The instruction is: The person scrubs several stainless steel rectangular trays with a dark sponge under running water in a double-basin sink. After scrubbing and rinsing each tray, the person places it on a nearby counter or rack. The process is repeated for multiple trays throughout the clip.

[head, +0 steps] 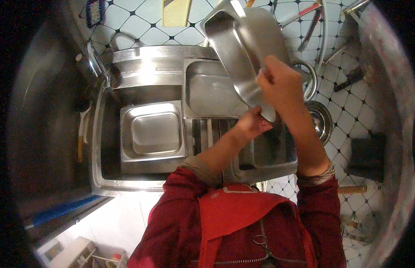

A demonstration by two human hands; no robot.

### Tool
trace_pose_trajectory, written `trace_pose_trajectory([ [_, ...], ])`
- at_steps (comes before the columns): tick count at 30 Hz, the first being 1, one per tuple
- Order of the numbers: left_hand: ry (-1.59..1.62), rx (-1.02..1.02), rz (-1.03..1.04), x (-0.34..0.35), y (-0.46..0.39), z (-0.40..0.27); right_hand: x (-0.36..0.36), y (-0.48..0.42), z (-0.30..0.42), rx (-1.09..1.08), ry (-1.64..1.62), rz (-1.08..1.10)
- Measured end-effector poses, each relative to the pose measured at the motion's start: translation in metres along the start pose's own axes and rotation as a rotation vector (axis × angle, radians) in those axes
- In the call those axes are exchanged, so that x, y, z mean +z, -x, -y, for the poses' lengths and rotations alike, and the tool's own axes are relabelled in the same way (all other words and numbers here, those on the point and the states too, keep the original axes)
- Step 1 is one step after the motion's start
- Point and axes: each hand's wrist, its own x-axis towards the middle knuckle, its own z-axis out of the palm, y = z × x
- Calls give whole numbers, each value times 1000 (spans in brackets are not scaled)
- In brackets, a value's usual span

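A deep stainless steel food pan [227,43] is tilted above the back right of the sink, its hollow turned to the left. My left hand [251,123] holds its near lower corner, thumb on top and fingers below. Higher up, my right hand [282,82] is closed at the pan's right-hand rim; its fingertips are partly hidden and blurred. Beneath the raised pan, a second steel pan [207,88] lies across the back of the sink, partly covered. A smaller rectangular steel pan [155,129] sits in the left basin.
The steel sink [97,140] has a right basin [271,147] below my forearms. A chrome tap [95,62] stands at the back left. A brush [95,13] and a yellow board [175,15] are by the tiled wall. At right are a round steel bowl [323,122] and a hose [324,40].
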Motion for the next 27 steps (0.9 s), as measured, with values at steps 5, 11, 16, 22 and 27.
trace_pose_trajectory([
  [5,-198,62,-221,20,38,-2,-37,49,-64,528,-198,-218],
  [11,-589,290,-332,-3,69,-35,-67,134,-71,790,-222,-303],
  [16,-887,253,-532,-12,105,-40,-66,204,-49,791,-661,-384],
  [22,-1286,45,-347,-4,122,-41,-75,272,-19,853,-736,-485],
  [27,-1741,-43,-281,25,127,13,-103,334,3,817,-624,-531],
])
